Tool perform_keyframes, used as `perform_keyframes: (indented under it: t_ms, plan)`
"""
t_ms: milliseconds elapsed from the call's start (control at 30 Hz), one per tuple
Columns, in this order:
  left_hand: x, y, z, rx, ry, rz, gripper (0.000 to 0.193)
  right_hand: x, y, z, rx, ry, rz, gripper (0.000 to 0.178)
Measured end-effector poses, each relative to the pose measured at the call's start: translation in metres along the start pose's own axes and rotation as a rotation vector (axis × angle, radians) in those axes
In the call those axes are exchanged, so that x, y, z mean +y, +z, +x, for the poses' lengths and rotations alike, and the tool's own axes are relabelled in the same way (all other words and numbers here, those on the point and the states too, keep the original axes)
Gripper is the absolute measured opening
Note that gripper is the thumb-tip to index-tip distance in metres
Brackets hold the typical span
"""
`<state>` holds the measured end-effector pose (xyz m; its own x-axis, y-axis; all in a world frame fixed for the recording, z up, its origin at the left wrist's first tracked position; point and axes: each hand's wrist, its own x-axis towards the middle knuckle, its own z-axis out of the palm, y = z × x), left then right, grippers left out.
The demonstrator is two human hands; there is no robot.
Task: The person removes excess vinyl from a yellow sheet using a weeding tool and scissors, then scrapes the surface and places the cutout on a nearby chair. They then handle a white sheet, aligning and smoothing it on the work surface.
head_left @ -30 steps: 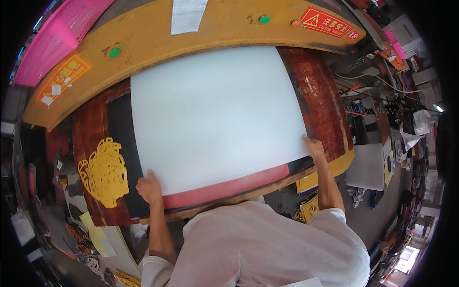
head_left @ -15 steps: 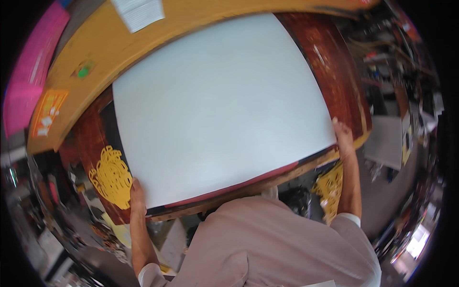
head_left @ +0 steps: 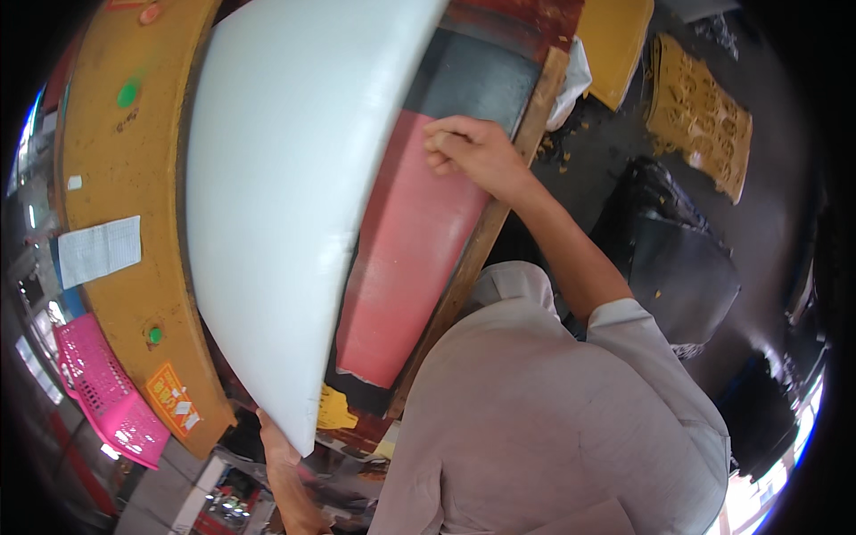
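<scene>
A large, smooth white board (head_left: 276, 178) slants across the left half of the work table. My left hand (head_left: 281, 446) grips its edge by the lower corner, with part of the fingers hidden. My right hand (head_left: 468, 152) is off the board, its fingers curled closed above a red sheet (head_left: 410, 250), with nothing visible in them. The red sheet lies on a dark surface (head_left: 477, 80) beside the board's right edge. Yellow cut strips (head_left: 335, 408) show partly from behind the board's lower end.
A yellow machine beam (head_left: 111, 196) with green buttons (head_left: 155, 335) runs along the far left side. A pink basket (head_left: 107, 383) stands beyond it. The table's wooden edge (head_left: 481, 236) runs close to my body. Punched yellow sheets (head_left: 700, 116) and black bags (head_left: 651, 205) lie at right.
My view has turned. The white board has shifted away from the table's near edge, uncovering the red sheet. My right hand has let go of the board; my left still grips it.
</scene>
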<state>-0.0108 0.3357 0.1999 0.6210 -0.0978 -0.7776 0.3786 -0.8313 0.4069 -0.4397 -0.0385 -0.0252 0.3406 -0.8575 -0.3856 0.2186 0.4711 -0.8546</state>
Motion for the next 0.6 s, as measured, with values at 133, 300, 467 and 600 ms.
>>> perform_keyframes:
  t_ms: [133, 300, 467, 600]
  plan:
    - [0.021, -0.023, -0.005, 0.052, -0.051, 0.108, 0.067, 0.008, 0.011, 0.008, 0.028, -0.090, -0.222, 0.032]
    - [0.019, -0.024, 0.004, 0.028, -0.058, 0.122, 0.068, -0.011, 0.025, 0.057, 0.113, -0.414, -0.843, 0.039]
    - [0.018, -0.006, 0.001, -0.014, -0.031, 0.066, 0.070, -0.042, 0.053, 0.151, 0.249, -0.389, -1.361, 0.050]
    - [0.017, 0.000, -0.002, 0.017, -0.003, -0.002, 0.070, -0.041, 0.068, 0.205, 0.014, -0.340, -1.209, 0.053]
